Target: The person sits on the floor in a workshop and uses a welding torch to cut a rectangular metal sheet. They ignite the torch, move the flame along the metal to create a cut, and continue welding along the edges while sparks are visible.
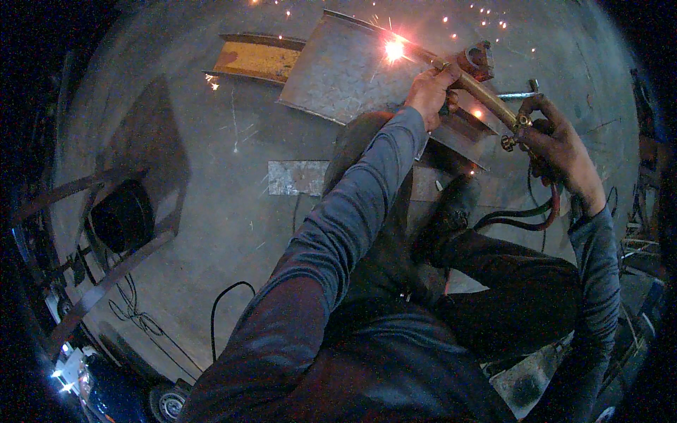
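Note:
A brass cutting torch (pixel 486 95) slants across the upper right, its front end toward a bright glowing spot (pixel 394 50) on the far edge of a grey steel plate (pixel 345 63). My left hand (pixel 429 97) is closed around the front part of the torch, above the plate's right side. Farther back, my right hand (pixel 553 144) grips the torch's rear by its brass valve knobs (pixel 509 143). Red and green hoses (pixel 522 215) hang below that hand. Part of the torch is hidden by my fingers, and glare covers its tip.
A yellow, rusty steel beam (pixel 257 58) lies left of the plate. Sparks scatter over the concrete floor (pixel 211 211). Near my boot (pixel 458 197) lies a flat metal strip (pixel 296 178). A metal frame (pixel 106 275) and loose cables (pixel 144 321) are at left.

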Demonstrator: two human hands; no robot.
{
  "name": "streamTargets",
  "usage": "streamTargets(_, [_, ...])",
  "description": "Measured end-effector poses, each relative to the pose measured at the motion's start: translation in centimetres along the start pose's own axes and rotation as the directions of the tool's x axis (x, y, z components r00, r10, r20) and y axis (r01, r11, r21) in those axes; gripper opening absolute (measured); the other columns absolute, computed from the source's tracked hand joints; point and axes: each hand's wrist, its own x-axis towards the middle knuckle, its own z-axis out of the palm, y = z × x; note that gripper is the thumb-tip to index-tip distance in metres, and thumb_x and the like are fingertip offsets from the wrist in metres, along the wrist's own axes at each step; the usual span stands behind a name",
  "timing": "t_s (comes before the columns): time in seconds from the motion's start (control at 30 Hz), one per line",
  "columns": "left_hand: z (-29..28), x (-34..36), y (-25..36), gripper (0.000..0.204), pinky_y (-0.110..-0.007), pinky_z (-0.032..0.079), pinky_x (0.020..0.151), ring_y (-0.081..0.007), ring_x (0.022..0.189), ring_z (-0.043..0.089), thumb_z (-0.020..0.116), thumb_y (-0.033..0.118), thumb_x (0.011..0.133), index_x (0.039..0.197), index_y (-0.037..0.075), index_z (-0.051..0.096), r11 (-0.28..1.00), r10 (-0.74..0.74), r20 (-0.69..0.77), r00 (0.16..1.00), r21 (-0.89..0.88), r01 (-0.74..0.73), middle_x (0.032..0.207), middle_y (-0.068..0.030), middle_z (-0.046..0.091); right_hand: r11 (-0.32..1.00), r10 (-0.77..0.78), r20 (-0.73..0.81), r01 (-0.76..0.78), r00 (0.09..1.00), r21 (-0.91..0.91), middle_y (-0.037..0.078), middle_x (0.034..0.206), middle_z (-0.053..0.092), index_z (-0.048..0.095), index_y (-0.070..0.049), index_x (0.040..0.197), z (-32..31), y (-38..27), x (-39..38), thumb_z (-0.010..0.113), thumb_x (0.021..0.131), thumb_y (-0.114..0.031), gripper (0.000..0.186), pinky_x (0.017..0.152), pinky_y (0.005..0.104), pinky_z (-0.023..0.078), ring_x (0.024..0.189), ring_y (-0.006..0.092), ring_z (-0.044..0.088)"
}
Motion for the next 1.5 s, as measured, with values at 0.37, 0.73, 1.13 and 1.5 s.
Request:
streamTargets(0.37, [0.7, -0.6, 0.4, 0.031, -0.03, 0.044, 0.049, -0.0144, 0.058, 0.053, 0.069, 0.03, 0.098, 0.109, 0.001, 0.063, 0.998, 0.008, -0.033, 0.999, 0.068, -0.006, 0.09, -0.0076, 0.065, 0.994, 0.029, -0.031, -0.026, 0.999, 0.105, 0.008, 0.092, 0.065, 0.049, -0.014, 0.124, 0.1, 0.8, -0.4, 0.062, 0.096, -0.019, 0.031, 0.044, 0.0241, 0.042, 0.052, 0.0102, 0.056])
streamTargets(0.73, [0.6, -0.6, 0.3, 0.029, -0.031, 0.046, 0.049, -0.0157, 0.058, 0.053, 0.07, 0.027, 0.097, 0.107, 0.001, 0.063, 0.998, -0.01, -0.028, 1.0, 0.056, 0.012, 0.092, -0.0093, 0.064, 0.99, 0.071, -0.054, -0.064, 0.996, 0.126, 0.006, 0.091, 0.063, 0.049, -0.013, 0.125, 0.5, 0.8, -0.4, 0.061, 0.098, -0.022, 0.03, 0.046, 0.0246, 0.044, 0.054, 0.01, 0.056])
streamTargets(1.13, [0.2, 0.1, -0.2, 0.027, -0.03, 0.046, 0.05, -0.0153, 0.058, 0.053, 0.068, 0.027, 0.099, 0.106, 0.002, 0.064, 1.0, -0.013, -0.005, 1.0, 0.016, 0.013, 0.09, -0.0096, 0.067, 0.991, 0.049, -0.035, -0.044, 0.998, 0.123, 0.007, 0.092, 0.064, 0.048, -0.014, 0.13, 0.2, 1.3, -0.3, 0.062, 0.098, -0.022, 0.036, 0.046, 0.0236, 0.045, 0.054, 0.0102, 0.058])
streamTargets(1.5, [0.5, -0.2, 0.3, 0.027, -0.03, 0.047, 0.049, -0.015, 0.056, 0.054, 0.067, 0.026, 0.099, 0.105, 0.0, 0.066, 0.999, -0.003, -0.001, 1.0, 0.043, 0.003, 0.089, -0.0108, 0.069, 0.988, 0.068, -0.033, -0.062, 0.997, 0.138, 0.007, 0.092, 0.066, 0.049, -0.014, 0.126, 0.4, 0.9, -0.4, 0.061, 0.098, -0.023, 0.032, 0.045, 0.0236, 0.042, 0.051, 0.0098, 0.056])
